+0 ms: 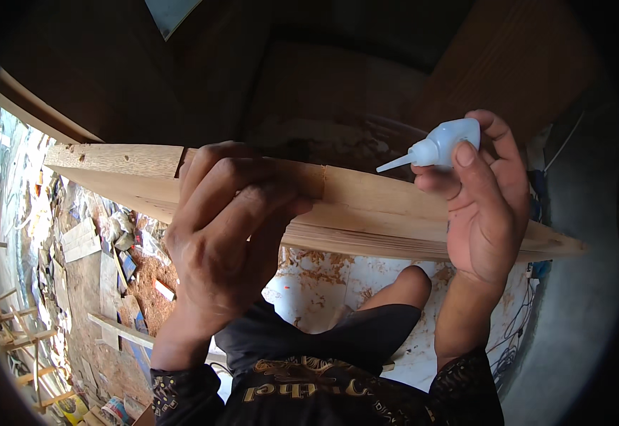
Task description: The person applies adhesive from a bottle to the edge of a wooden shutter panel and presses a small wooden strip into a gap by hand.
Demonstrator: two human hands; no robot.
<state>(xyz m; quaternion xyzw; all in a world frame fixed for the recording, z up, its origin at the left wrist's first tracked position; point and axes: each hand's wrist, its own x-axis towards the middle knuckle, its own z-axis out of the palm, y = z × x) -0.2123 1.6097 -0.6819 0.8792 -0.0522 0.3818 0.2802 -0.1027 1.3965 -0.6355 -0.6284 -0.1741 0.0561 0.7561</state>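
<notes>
A small white bottle (454,142) with a thin tapered nozzle is in the right hand (487,192), pinched between the thumb and the bent fingers, and it is tilted so that the nozzle points left and slightly down. Its tip appears just above the near edge of a long wooden board (387,195); whether the two touch cannot be told. The board runs across the view from left to right, with a seam in its edge between the hands and a dark step near its left end. The left hand (228,206) lies over this edge, left of the seam, with its fingers curled and close together; whether it grips the wood or something small cannot be told. Below the board are the person's dark shorts (323,330), a bare knee (412,286) and a black shirt (323,397) with gold print. Wood shavings lie on the pale floor (302,287) beneath. Farther left are scattered wood scraps (81,240) and a wooden frame (36,355); dark cables (514,334) lie at the right.
</notes>
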